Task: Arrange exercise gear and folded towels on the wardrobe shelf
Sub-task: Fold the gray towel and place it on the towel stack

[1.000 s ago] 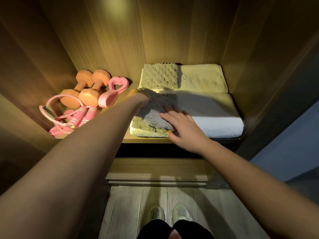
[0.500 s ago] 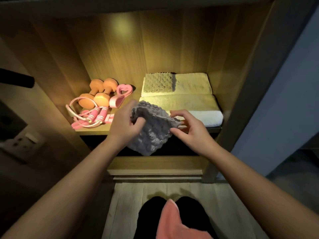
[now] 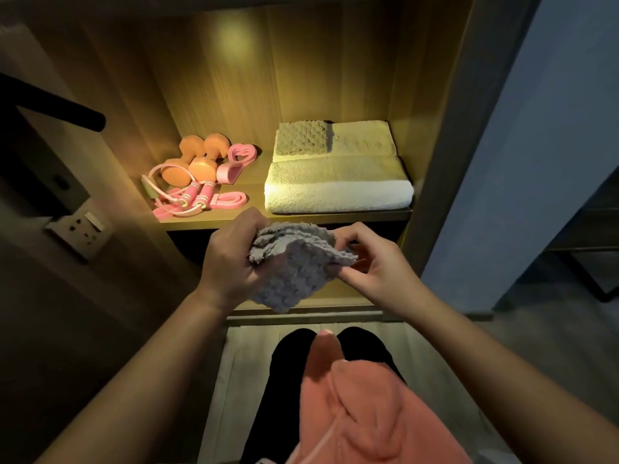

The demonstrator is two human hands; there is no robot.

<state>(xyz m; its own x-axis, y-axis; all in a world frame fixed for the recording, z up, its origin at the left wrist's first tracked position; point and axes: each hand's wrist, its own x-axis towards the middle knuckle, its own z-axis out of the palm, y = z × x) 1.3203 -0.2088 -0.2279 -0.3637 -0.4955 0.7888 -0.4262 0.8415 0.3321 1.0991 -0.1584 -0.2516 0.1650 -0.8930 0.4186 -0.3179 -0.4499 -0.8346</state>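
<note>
Both hands off shelf [image 3: 207,222]: left hand [image 3: 231,262] grips grey towel [image 3: 291,262], right hand [image 3: 375,266] pinches its edge; folded white towel [image 3: 338,189] behind.

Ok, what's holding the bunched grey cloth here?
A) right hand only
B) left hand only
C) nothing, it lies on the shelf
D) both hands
D: the left hand grips one side of the grey cloth and the right hand pinches the other.
</note>
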